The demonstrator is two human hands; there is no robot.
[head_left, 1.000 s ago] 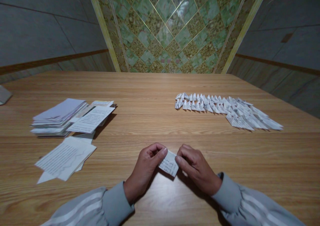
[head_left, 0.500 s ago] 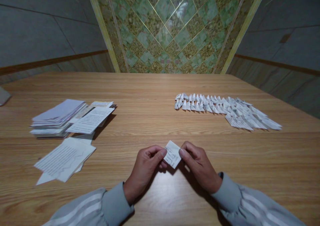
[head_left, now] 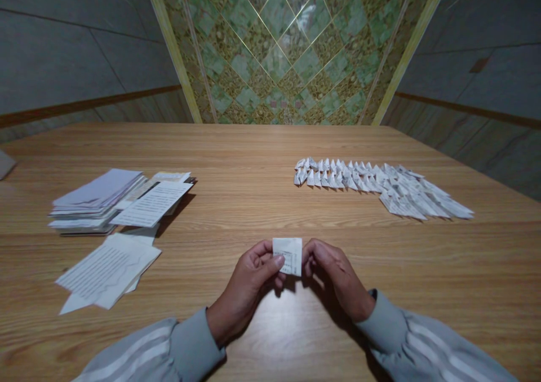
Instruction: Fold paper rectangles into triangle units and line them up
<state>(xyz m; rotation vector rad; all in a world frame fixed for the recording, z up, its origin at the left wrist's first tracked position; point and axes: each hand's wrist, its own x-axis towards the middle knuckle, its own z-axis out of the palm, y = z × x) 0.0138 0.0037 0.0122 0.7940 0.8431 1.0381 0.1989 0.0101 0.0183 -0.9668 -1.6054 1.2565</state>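
My left hand (head_left: 258, 266) pinches a small folded paper square (head_left: 291, 249) with printed text, its thumb lying over the front and its fingers behind. Held above the tabletop, the square has its top edge roughly level. Just at its right edge is my right hand (head_left: 327, 263), fingers curled together and the thumb off the paper's face. Whether those fingertips touch the edge is hard to see.
Folded paper pieces (head_left: 346, 176) stand in rows at the right, with larger overlapping ones (head_left: 422, 196) beside them. A stack of paper (head_left: 97, 193) and loose printed sheets (head_left: 112, 266) lie at the left of the wooden table (head_left: 236, 151). A pale object (head_left: 5, 164) shows at the far left edge.
The paper square has turned from a diamond position to one with its edges upright and level. My right thumb has come off its face; the left hand has kept its pinch.
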